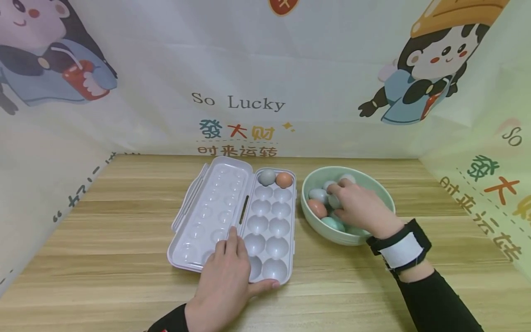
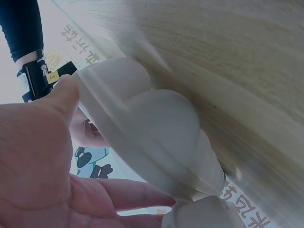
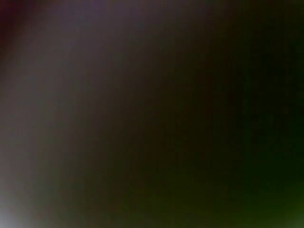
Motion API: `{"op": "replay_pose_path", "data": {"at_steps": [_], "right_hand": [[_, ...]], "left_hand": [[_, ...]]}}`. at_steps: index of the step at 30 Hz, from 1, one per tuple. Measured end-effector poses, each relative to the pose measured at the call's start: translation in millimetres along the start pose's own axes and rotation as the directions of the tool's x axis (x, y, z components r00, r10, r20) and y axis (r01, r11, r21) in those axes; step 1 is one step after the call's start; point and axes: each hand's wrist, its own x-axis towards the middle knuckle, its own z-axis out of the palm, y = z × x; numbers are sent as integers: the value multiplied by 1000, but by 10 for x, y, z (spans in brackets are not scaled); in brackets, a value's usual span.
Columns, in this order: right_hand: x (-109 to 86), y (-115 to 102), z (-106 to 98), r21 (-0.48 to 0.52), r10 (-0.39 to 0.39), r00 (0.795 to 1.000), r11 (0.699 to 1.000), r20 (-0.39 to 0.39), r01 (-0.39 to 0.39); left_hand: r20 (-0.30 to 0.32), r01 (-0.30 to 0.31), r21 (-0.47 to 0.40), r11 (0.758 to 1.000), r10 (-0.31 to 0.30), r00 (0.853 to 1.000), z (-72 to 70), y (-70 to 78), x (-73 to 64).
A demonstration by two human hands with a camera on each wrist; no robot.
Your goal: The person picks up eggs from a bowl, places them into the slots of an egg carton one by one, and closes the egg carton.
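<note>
Wood-grain table (image 1: 340,281), egg carton (image 1: 278,247), printed backdrop (image 1: 323,92)

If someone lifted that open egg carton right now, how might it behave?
The egg carton looks like thin moulded plastic, so it's probably light. Its lid, opened out to one side, may swing. The grey egg and brown egg sit uncovered at one end, so they could roll out if tipped.

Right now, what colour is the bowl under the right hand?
The bowl is pale green; it shows best in the head view.
</note>
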Motion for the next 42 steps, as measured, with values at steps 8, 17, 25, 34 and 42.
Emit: {"op": "replay_pose_path", "data": {"at_steps": [8,17,25,34,42], "right_hand": [[7,-7,-1,-17,-14,999,1000,32,15],[-8,6,3,-19,-18,1000,1000,24,18],[-13,21,-15,-22,-17,1000,1000,-7,17],[-2,2,-61,1,10,999,1000,-48,-10],[7,-23,-70,18,9,997,1000,-80,-7]], "left_hand": [[-11,-3,-2,1000,3,1000,-1,5,3],[0,5,-6,1000,-5,1000,6,18,11],[-3,5,-6,1000,-5,1000,7,19,18],[9,10,-2,1000,-9,1000,1,4,16],[-5,3,4,1000,-3,1000,20,4,-4]]}}
